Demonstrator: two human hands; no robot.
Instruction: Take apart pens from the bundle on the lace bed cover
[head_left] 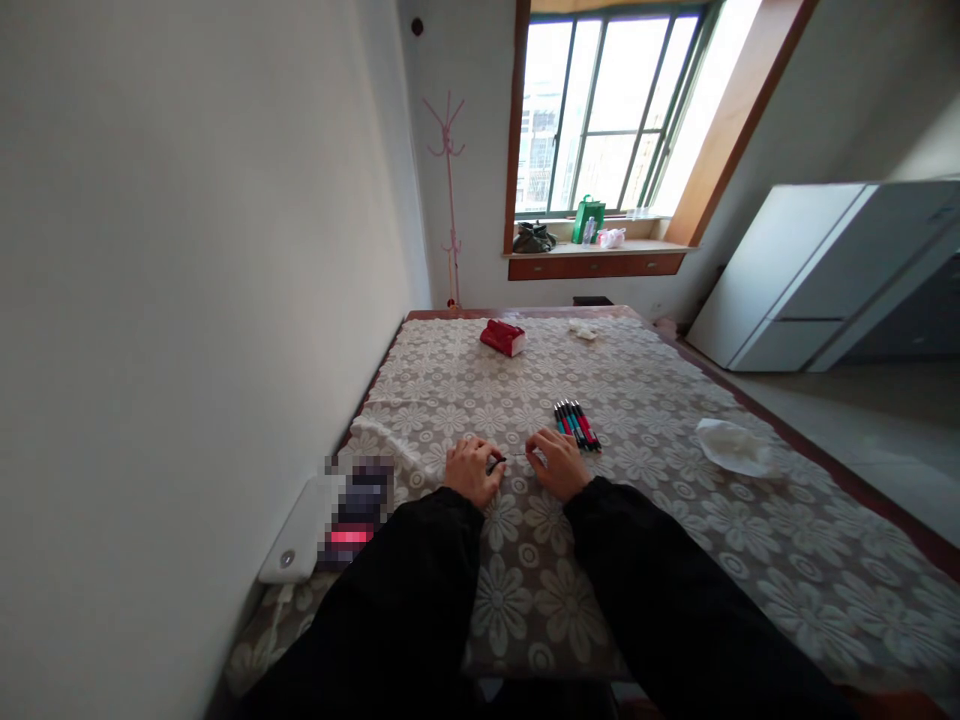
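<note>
Low over the patterned tablecloth [504, 592], my left hand [472, 472] is closed with thumb and fingers around a small black piece [496, 463], which looks like part of a pen. Just to its right, my right hand [556, 464] is closed in a pinch. A very thin piece [517, 456] reaches from its fingertips toward the left hand; its kind is too small to make out. Beyond the right hand lies a row of several pens [577, 425] with black, teal and red barrels, side by side.
A red tissue pack [502, 338] and a crumpled white tissue [582, 330] lie toward the far edge. On the right rests a white crumpled sheet [736, 448]. A white power bank [294, 535] with a cable and a blurred-out device [358, 515] sit by the left wall.
</note>
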